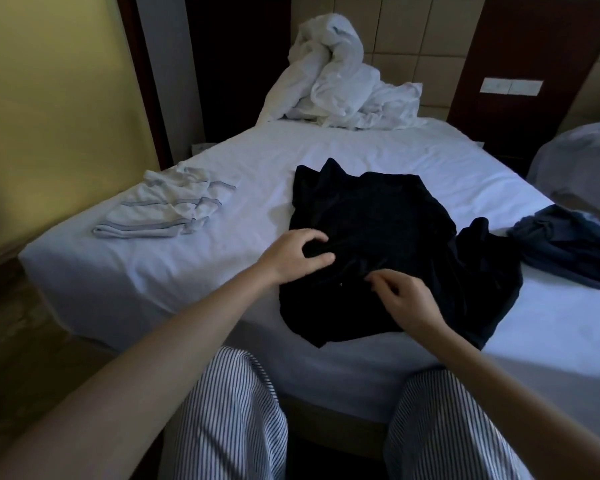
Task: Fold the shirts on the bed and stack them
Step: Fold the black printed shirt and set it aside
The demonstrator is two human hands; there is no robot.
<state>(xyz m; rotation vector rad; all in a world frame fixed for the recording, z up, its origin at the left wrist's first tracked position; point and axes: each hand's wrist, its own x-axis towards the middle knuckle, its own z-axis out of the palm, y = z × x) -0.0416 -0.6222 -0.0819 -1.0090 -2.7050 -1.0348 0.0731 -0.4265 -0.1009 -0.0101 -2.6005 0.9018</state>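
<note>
Striped trouser legs (229, 420) fill the bottom edge at 6 o'clock, pressed up to the near side of the bed (187, 271); both bare forearms reach over them onto the pale sheet; at the centre lies the black shirt (378, 209), spread out but rumpled, its collar end pointing toward 12 o'clock and its lower edge hanging slightly over the near edge of the mattress; the left hand (291, 254) sits on the shirt's 9 o'clock side, fingers curled, thumb and forefinger closed around a raised fold of the dark cloth; the right hand (409, 299) rests just beside it toward 5 o'clock, fingers bent, thumb and fingertips nipping the fabric near the shirt's middle; the two hands are close but apart; at 10 o'clock on the sheet, well apart from the black shirt, lies a flat white pile (163, 209) of folded cloth with grey-blue trim; at 3 o'clock a dark blue garment (568, 244) lies crumpled at the bed's edge, near the black shirt's sleeve; at 12 o'clock a heap of white bedding (336, 81) is bunched against the padded headboard (406, 36); a wall switch plate (511, 86) shows at 1 o'clock.
</note>
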